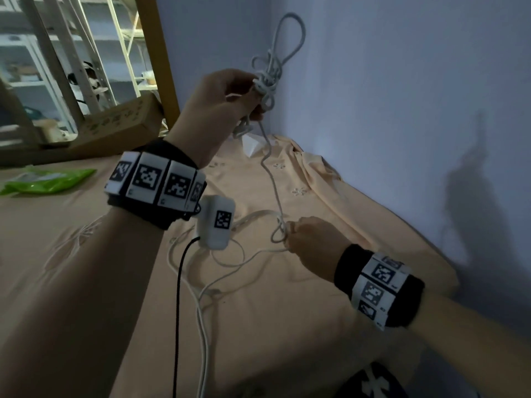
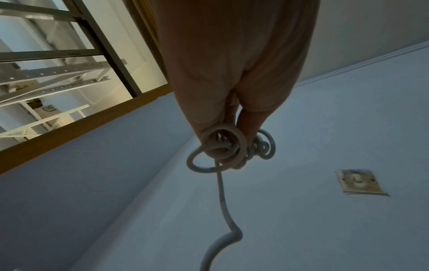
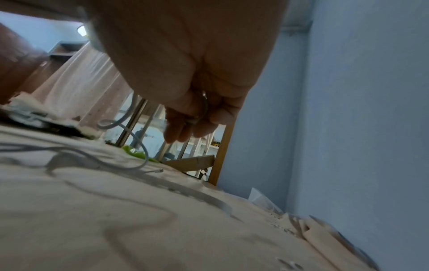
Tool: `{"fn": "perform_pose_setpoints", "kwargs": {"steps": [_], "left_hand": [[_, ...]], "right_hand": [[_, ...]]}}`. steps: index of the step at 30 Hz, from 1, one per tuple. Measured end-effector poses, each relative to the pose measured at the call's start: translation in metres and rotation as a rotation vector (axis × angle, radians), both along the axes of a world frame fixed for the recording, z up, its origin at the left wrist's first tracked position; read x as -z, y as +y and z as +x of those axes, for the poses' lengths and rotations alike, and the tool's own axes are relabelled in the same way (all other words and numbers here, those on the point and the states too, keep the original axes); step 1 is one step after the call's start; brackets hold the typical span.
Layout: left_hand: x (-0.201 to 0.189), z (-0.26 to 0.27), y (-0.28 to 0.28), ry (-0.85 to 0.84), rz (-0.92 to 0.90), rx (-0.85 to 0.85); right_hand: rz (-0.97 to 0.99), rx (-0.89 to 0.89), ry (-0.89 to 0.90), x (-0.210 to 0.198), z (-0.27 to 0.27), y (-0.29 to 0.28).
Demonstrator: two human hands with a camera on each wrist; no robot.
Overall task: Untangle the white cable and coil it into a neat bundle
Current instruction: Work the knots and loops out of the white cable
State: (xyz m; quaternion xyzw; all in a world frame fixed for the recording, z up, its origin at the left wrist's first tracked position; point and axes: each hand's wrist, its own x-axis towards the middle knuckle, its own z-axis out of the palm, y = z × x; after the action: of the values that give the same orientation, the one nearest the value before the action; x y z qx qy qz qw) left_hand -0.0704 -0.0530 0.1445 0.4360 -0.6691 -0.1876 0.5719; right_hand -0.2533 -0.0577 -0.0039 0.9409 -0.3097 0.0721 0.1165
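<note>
Bed (image 1: pixel 287 311): both hands grip cable (image 1: pixel 271 179).

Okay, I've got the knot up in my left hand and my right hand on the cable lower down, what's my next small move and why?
Probably feed slack up with the right hand, so the left hand can loosen the knot. The cable runs nearly straight between both hands, so pulling would likely tighten the tangle.

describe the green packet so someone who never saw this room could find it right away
Start at the peach bed sheet that fills the head view and follow it to its far left edge, below the cardboard box. The green packet lies flat there, apart from both hands. It is the only bright green thing in view.
</note>
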Motion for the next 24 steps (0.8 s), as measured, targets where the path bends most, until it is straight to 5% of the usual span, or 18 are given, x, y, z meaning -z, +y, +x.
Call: {"fn": "perform_pose_setpoints", "kwargs": {"steps": [3,7,13,24], "left_hand": [[-0.014,-0.01,0.011,-0.035,-0.028,-0.021],[-0.031,-0.023,0.026,-0.065,-0.069,-0.036],[-0.055,-0.033,0.047,-0.119,-0.154,-0.033],[-0.073,-0.037,0.055,0.01,-0.186,0.028]], "right_hand": [[-0.048,-0.045,0.168,-0.002,-0.001,0.015],[-0.175,-0.062,0.165,0.007,-0.006,0.014],[-0.102,0.013,0.377,0.017,0.0,0.034],[-0.109,0.054,0.431,0.015,-0.006,0.039]]}}
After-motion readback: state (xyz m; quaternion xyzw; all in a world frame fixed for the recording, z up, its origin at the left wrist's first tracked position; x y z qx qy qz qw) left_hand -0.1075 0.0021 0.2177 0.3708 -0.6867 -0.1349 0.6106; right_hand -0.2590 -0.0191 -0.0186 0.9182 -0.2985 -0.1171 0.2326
